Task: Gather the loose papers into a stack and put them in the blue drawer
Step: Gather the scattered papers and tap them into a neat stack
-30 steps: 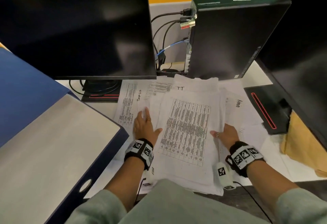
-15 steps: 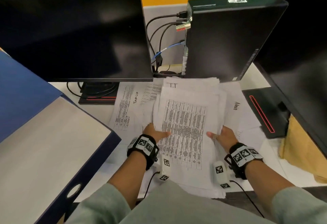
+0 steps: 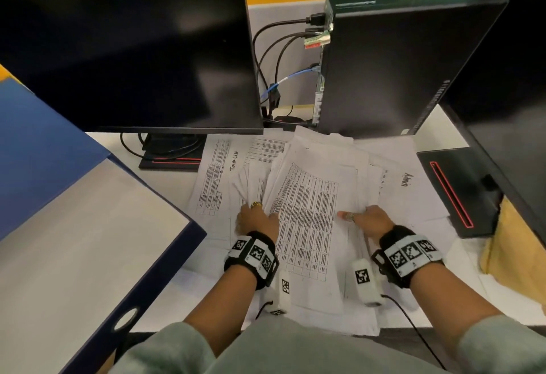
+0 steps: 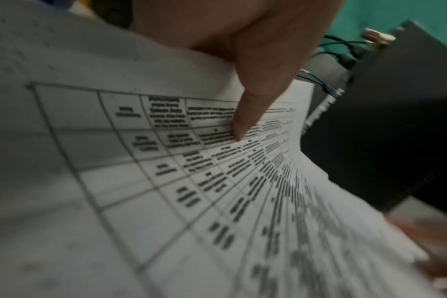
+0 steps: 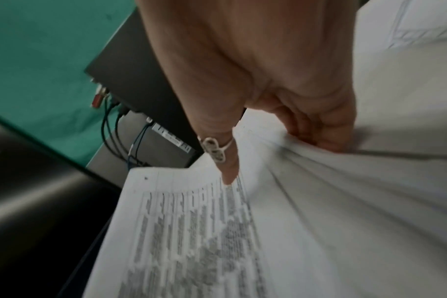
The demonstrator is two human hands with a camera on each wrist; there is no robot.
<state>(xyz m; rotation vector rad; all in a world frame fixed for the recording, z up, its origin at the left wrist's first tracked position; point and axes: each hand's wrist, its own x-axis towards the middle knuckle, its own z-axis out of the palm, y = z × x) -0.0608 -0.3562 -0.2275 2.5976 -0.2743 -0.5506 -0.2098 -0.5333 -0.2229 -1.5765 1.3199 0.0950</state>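
Observation:
A loose stack of printed papers (image 3: 310, 211) with tables lies in the middle of the white desk (image 3: 103, 143). My left hand (image 3: 257, 220) grips its left edge, thumb (image 4: 245, 121) on the top sheet (image 4: 166, 181), fingers hidden beneath. My right hand (image 3: 366, 220) grips the right edge, ringed thumb (image 5: 225, 161) on top of the stack (image 5: 242, 231) and fingers (image 5: 327, 129) curled under the sheets. More papers (image 3: 212, 178) spread out to the left and papers (image 3: 410, 184) to the right. The blue drawer (image 3: 59, 211) stands open at the left with a pale bare floor.
A dark monitor (image 3: 124, 57) stands behind the papers at the left, its base (image 3: 174, 157) on the desk. A black computer box (image 3: 393, 60) with cables (image 3: 274, 57) stands behind. A second monitor (image 3: 508, 101) and its base (image 3: 461, 190) are at the right. A brown envelope (image 3: 514, 249) lies far right.
My left hand went from lying flat on the papers at the left to gripping the stack's left edge. Both hands drew the stack slightly nearer and its sheets now bow upward.

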